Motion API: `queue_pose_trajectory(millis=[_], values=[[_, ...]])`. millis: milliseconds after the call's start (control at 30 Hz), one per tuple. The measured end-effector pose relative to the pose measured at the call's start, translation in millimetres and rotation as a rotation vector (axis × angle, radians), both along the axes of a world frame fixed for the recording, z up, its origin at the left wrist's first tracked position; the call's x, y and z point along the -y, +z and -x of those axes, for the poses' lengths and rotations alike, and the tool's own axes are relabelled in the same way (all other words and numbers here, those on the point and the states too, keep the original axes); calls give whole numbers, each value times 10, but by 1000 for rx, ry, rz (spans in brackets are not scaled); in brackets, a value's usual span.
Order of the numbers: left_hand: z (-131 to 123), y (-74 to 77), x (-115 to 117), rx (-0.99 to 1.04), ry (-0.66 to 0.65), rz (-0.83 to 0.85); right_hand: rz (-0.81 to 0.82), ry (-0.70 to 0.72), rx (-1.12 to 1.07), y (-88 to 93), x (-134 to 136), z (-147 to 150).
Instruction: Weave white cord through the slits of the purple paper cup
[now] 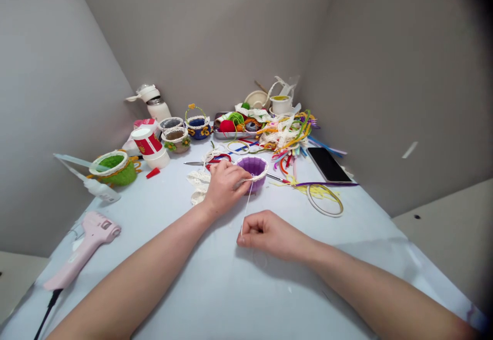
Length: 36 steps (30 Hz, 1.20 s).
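A small purple cup [252, 167] wrapped partly in white lace stands mid-table. My left hand [225, 185] grips its near left side, fingers closed against the lace rim. A thin white strand [247, 204] runs down from the cup to my right hand [265, 234], which rests on the table as a loose fist and pinches the strand's lower end.
A pink glue gun [82, 247] lies at the left front. A green yarn basket [113, 168], a red-and-white cup [149, 147], decorated cups [197, 124], scissors [200, 163], a tray of yarn [239, 124], ribbons [290, 137], a phone [328, 164] and a ring [325, 200] crowd the back.
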State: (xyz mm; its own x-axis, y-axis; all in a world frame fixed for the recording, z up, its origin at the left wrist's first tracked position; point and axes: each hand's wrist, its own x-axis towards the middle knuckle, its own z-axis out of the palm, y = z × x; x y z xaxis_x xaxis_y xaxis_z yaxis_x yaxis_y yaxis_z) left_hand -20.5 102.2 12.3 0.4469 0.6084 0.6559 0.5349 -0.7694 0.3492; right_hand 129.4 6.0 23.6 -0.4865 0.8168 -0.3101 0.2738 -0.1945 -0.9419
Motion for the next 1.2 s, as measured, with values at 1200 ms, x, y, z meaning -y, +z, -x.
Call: queue_pose_trajectory(millis=[1200], values=[[5, 5, 33, 46, -59, 6, -881, -267, 582, 84, -549, -466]])
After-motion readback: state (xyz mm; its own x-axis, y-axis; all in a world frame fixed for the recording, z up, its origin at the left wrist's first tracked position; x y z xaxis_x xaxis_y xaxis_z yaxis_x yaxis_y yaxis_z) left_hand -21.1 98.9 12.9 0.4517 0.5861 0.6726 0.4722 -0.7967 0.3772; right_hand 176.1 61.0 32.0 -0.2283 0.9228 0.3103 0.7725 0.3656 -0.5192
